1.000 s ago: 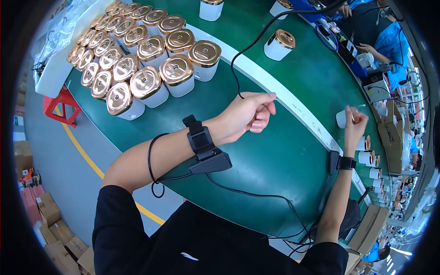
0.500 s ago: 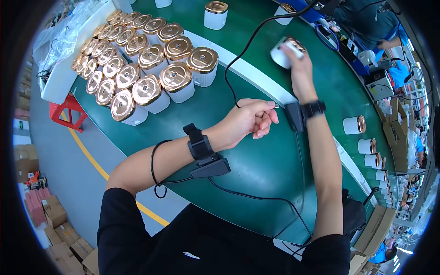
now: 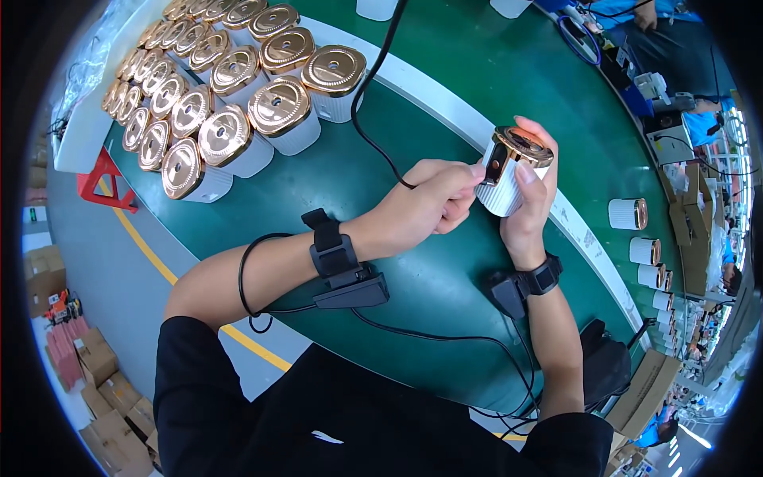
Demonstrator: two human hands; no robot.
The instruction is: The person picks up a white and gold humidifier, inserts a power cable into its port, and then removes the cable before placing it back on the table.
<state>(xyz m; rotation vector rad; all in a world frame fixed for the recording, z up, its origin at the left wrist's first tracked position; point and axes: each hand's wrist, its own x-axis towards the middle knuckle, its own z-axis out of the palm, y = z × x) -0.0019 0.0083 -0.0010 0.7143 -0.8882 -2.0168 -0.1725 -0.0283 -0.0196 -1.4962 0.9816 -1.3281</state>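
Note:
My right hand (image 3: 528, 215) is wrapped round a white ribbed canister (image 3: 498, 199) with a shiny rose-gold top, held tilted above the green table. A dark strip with a gold round spot runs down the canister's side facing my left hand. My left hand (image 3: 437, 197) is closed in a pinch at that strip, its fingertips touching or very near it. A black cable (image 3: 358, 115) hangs from above and runs into this hand. Its end is hidden by the fingers, so I cannot tell whether it sits in the canister.
Rows of similar canisters (image 3: 278, 111) stand at the left of the green table (image 3: 429, 302). A white strip (image 3: 445, 107) crosses the table; beyond it more canisters (image 3: 628, 214) stand at the right. Cables trail from the black wrist devices. A red stool (image 3: 107, 184) is at the left.
My right hand has brought the canister back from beyond the white strip to my left hand. The left hand, with the cable, has met its side. The view has shifted slightly.

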